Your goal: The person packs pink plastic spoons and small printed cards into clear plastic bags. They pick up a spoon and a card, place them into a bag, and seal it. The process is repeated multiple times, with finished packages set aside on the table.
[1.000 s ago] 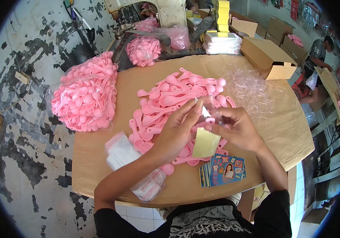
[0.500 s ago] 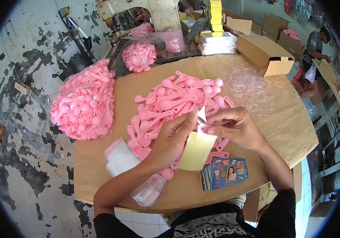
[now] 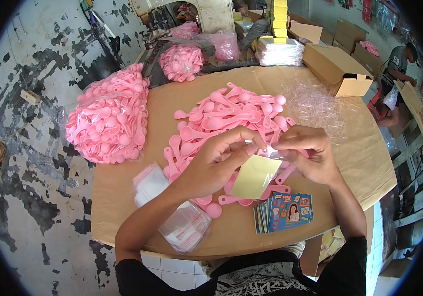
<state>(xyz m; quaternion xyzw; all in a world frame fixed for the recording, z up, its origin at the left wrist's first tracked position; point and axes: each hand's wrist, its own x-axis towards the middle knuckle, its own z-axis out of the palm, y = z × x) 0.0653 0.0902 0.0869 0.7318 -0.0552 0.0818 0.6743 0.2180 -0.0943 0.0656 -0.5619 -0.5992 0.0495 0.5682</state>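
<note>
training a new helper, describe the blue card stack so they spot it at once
On the brown table, find the heap of loose pink spoons. Just below its right side, near the front edge, lies the blue card stack, fanned, its printed top unlike the plain yellow card held above.

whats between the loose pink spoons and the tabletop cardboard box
Head view: a tangle of clear plastic strips, between the pink spoons and the box.

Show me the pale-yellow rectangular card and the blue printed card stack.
Pale-yellow rectangular card [image 3: 253,178]: head view, middle of its flat face.
Blue printed card stack [image 3: 284,217]: head view, face of its top card.
</note>
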